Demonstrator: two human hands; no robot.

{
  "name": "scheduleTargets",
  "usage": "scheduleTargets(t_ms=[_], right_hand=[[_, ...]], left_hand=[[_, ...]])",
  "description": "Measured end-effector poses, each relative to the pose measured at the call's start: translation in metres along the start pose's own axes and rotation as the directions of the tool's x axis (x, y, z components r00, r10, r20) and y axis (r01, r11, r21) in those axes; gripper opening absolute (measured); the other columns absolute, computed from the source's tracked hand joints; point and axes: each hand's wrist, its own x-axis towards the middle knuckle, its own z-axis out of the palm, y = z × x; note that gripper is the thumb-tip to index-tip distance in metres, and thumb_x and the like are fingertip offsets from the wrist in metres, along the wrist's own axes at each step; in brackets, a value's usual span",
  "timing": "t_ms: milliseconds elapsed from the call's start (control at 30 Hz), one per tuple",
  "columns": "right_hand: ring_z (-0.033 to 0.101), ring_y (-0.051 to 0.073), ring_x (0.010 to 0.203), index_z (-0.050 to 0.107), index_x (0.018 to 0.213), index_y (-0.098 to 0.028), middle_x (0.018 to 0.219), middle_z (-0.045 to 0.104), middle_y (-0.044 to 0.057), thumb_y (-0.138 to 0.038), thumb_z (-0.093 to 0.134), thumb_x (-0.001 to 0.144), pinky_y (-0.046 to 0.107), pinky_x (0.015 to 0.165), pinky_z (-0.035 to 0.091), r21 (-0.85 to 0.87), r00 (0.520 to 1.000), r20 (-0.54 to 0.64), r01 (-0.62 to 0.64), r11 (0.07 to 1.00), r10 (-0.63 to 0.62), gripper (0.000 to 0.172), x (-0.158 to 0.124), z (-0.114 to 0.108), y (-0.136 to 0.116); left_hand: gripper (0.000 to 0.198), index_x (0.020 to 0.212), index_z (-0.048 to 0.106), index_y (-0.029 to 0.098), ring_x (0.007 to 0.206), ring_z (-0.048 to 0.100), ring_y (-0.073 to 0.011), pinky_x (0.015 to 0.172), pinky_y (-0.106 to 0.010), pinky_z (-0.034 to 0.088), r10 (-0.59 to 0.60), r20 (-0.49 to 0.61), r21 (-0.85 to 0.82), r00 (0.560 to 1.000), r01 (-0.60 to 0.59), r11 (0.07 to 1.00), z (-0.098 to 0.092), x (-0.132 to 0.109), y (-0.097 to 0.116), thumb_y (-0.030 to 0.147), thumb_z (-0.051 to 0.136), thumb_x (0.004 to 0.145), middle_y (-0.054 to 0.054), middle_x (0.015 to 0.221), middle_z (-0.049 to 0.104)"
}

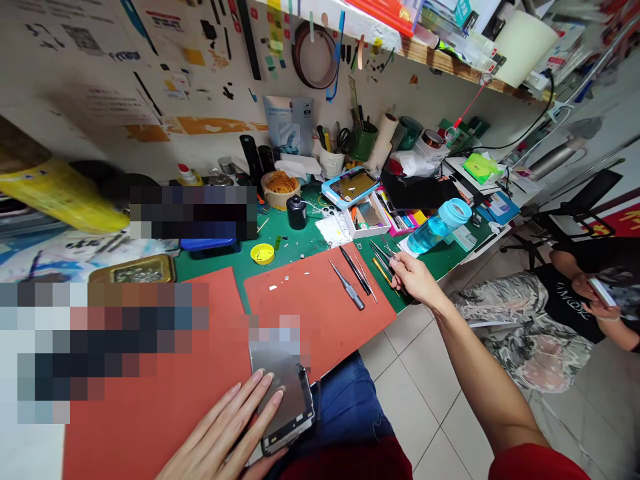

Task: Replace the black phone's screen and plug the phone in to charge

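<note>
My left hand (237,413) lies over a phone screen (287,393), its grey metal back facing up. Its fingers rest on the panel and the thumb is at the lower edge. The screen sits at the near edge of the red mat (320,293), above my lap; pixelation covers its top end. At the right edge of the bench, my right hand (413,273) is closed round dark, thin-tipped tweezers (383,253). Beside that hand lies a gold-coloured screwdriver (383,272). A grey screwdriver (349,287) and a black pen-like tool (356,270) lie on the mat.
A blue water bottle (437,227) stands behind my right hand. Further back are a small parts box (367,217), a blue-framed phone (350,187) and a black dispenser bottle (297,213). A yellow lid (263,253) lies left of centre. A seated person (565,300) is at right.
</note>
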Motion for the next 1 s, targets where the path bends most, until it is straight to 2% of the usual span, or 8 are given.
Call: scheduleTargets(t_ms=[167, 333, 433, 533, 700, 867, 933, 1000], right_hand=[[0.06, 0.017, 0.066, 0.062, 0.089, -0.024, 0.073, 0.068, -0.001, -0.053, 0.049, 0.102, 0.027, 0.062, 0.041, -0.083, 0.992, -0.129, 0.005, 0.997, -0.016, 0.034, -0.024, -0.011, 0.0], [0.061, 0.02, 0.067, 0.073, 0.089, -0.022, 0.07, 0.067, 0.001, -0.051, 0.061, 0.098, 0.03, 0.065, 0.04, -0.212, 0.981, -0.195, -0.022, 0.977, -0.02, 0.032, -0.035, 0.001, 0.004], [0.068, 0.024, 0.081, 0.078, 0.094, -0.023, 0.087, 0.077, 0.006, -0.04, 0.065, 0.097, 0.031, 0.073, 0.044, -0.292, 0.977, -0.208, -0.019, 0.956, -0.045, 0.022, -0.026, 0.014, 0.002], [0.071, 0.025, 0.092, 0.08, 0.094, -0.022, 0.1, 0.079, 0.011, -0.032, 0.065, 0.096, 0.031, 0.077, 0.045, -0.368, 0.979, -0.194, -0.009, 0.93, -0.067, 0.018, -0.01, 0.024, -0.004], [0.069, 0.024, 0.076, 0.073, 0.07, -0.021, 0.079, 0.076, 0.01, -0.022, 0.065, 0.089, 0.031, 0.068, 0.041, -0.428, 0.982, -0.177, -0.024, 0.904, -0.058, 0.021, 0.01, 0.031, -0.015], [0.059, 0.019, 0.055, 0.064, 0.061, -0.023, 0.054, 0.064, 0.001, -0.025, 0.07, 0.079, 0.029, 0.058, 0.038, -0.396, 0.973, -0.219, -0.027, 0.918, -0.066, 0.018, 0.005, 0.014, -0.026], [0.06, 0.018, 0.056, 0.067, 0.072, -0.023, 0.06, 0.068, 0.0, -0.029, 0.068, 0.081, 0.028, 0.059, 0.042, -0.379, 0.954, -0.281, -0.014, 0.925, -0.101, 0.011, -0.002, 0.0, -0.031], [0.066, 0.019, 0.067, 0.07, 0.089, -0.021, 0.076, 0.075, 0.002, -0.032, 0.066, 0.085, 0.028, 0.066, 0.047, -0.383, 0.923, -0.356, -0.003, 0.924, -0.145, 0.012, -0.003, -0.013, -0.036]], left_hand=[[0.071, 0.164, 0.047, 0.017, 0.129, 0.072, -0.0316, 0.138, -0.049, 0.02, 0.01, 0.001, 0.045, 1.0, -0.01, 0.999, -0.001, 0.0, 0.001, 0.061, 0.05, 0.108, -0.013, 0.152, 0.067], [0.067, 0.158, 0.054, 0.017, 0.13, 0.072, -0.0322, 0.139, -0.049, 0.018, 0.006, 0.003, 0.057, 1.0, -0.006, 0.998, -0.003, 0.002, 0.002, 0.06, 0.052, 0.108, -0.014, 0.154, 0.066], [0.066, 0.158, 0.055, 0.017, 0.132, 0.071, -0.0318, 0.138, -0.048, 0.019, 0.005, 0.002, 0.048, 1.0, -0.005, 0.999, -0.003, 0.003, 0.002, 0.06, 0.052, 0.107, -0.014, 0.155, 0.064], [0.064, 0.157, 0.055, 0.019, 0.134, 0.069, -0.0299, 0.138, -0.047, 0.019, 0.0, -0.006, 0.044, 1.0, 0.0, 0.999, -0.003, 0.003, 0.002, 0.06, 0.052, 0.108, -0.011, 0.156, 0.064], [0.063, 0.155, 0.058, 0.019, 0.134, 0.07, -0.0288, 0.138, -0.046, 0.019, 0.002, -0.005, 0.056, 1.0, -0.002, 0.998, -0.005, 0.005, 0.002, 0.06, 0.053, 0.108, -0.011, 0.157, 0.063], [0.064, 0.154, 0.059, 0.018, 0.131, 0.071, -0.0286, 0.138, -0.046, 0.018, 0.005, 0.002, 0.073, 1.0, -0.005, 0.997, -0.007, 0.005, 0.002, 0.06, 0.055, 0.106, -0.013, 0.155, 0.065], [0.064, 0.154, 0.059, 0.017, 0.131, 0.071, -0.0291, 0.138, -0.046, 0.018, 0.006, -0.001, 0.067, 1.0, -0.006, 0.998, -0.006, 0.005, 0.002, 0.06, 0.056, 0.106, -0.014, 0.155, 0.065], [0.063, 0.153, 0.06, 0.017, 0.13, 0.072, -0.0292, 0.138, -0.046, 0.019, 0.006, -0.019, 0.064, 1.0, -0.005, 0.998, -0.006, 0.005, 0.002, 0.06, 0.055, 0.107, -0.014, 0.155, 0.065]])
